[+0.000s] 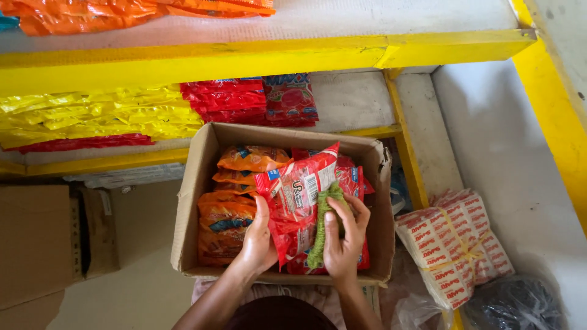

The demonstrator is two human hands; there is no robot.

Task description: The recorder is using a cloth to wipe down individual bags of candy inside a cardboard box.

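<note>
Looking down into an open cardboard box (191,201), both hands are busy with a bundle of red snack packets (299,195). The left hand (260,235) grips the bundle's left side, thumb up against the plastic, fingers closed round it from behind. The right hand (343,235) is curled round a green woolly-looking band or cloth (323,223) that runs down the front of the bundle, fingertips pressing on it. The bundle stands tilted in the right half of the box, top corner poking up toward the far wall.

The left half of the box is filled with orange snack packets (235,195), stacked flat against the left wall. More red packets (353,180) sit underneath, by the right wall.

Behind the box there's a yellow-edged shelf (379,130) with yellow packets (98,116) on the left and red packets (229,98) near the middle. The upper shelf has orange packets (122,12) at its left end. To the right of the box, a tied bundle of white-and-red packets (452,244) lies on the floor, with a dark plastic bag (513,305) just beside it.
</note>
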